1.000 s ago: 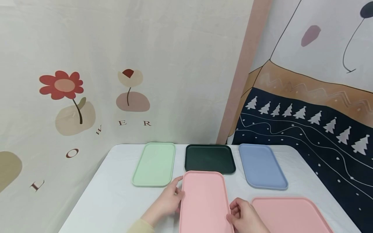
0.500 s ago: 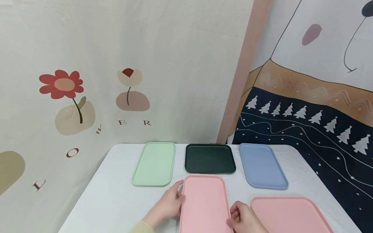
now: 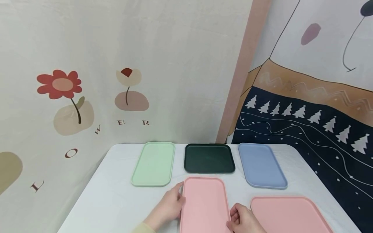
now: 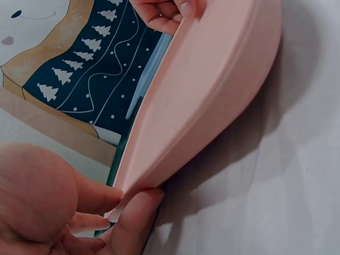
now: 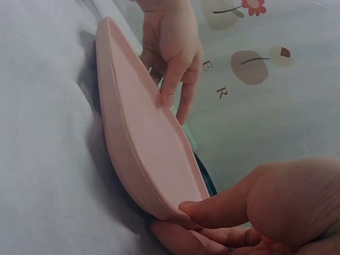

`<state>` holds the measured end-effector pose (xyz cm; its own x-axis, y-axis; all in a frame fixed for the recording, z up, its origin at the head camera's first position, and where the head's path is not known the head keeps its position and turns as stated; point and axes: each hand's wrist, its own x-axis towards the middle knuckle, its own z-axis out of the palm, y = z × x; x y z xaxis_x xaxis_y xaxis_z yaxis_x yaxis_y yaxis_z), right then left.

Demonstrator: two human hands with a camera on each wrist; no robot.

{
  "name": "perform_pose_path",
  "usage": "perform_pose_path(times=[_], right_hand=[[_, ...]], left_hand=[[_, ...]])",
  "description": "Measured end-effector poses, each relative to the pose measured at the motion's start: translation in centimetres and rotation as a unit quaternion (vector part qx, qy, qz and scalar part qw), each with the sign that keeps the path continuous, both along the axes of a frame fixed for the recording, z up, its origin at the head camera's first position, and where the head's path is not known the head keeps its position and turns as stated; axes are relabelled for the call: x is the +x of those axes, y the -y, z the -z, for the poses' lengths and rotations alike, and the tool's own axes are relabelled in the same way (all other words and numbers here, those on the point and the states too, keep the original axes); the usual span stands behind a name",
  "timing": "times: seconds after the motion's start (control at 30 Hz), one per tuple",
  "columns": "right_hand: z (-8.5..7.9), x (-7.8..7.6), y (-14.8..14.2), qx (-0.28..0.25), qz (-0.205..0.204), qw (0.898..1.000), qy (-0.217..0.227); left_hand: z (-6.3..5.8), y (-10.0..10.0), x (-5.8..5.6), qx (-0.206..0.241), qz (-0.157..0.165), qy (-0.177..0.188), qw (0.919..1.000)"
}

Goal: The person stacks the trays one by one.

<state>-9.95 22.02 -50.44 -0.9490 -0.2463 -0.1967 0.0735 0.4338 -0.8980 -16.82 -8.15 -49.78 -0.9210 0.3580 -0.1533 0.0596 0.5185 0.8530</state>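
Note:
A pink rectangular tray point(image 3: 205, 204) lies lengthwise between my two hands, its near end cut off by the head view's lower edge. My left hand point(image 3: 170, 204) grips its left rim; in the left wrist view, finger and thumb point(image 4: 142, 210) pinch the rim from both sides. On the opposite long side, my right hand point(image 3: 245, 218) pinches the rim, the thumb on top and fingers below in the right wrist view. Both wrist views show a shadow on the white cloth beside the tray; whether its underside touches the table cannot be told.
Beyond the held tray, a dark green tray point(image 3: 209, 158) lies between a light green tray point(image 3: 153, 164) and a blue tray point(image 3: 262, 165). A second pink tray point(image 3: 291, 213) rests right of my right hand. Printed fabric point(image 3: 175, 64) hangs behind the white-covered table point(image 3: 110, 200).
The held pink tray has shifted slightly toward me, widening the gap to the dark green tray. Both hands moved along with it and kept their grip. The other trays stayed put.

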Motion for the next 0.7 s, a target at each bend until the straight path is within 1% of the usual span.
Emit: perform_pose_path(times=[0.2, 0.5, 0.7], right_hand=[[0.17, -0.03, 0.02, 0.008, 0.001, 1.0, -0.008], [0.15, 0.07, 0.18, 0.022, -0.002, 1.0, -0.018], [0.05, -0.08, 0.23, 0.023, 0.002, 1.0, -0.009]], left_hand=[[-0.03, -0.27, 0.18, -0.023, -0.005, -0.008, 0.9997], [-0.04, -0.13, 0.45, -0.028, -0.009, -0.006, 0.9995], [-0.07, -0.14, 0.42, -0.033, -0.006, -0.012, 0.9994]])
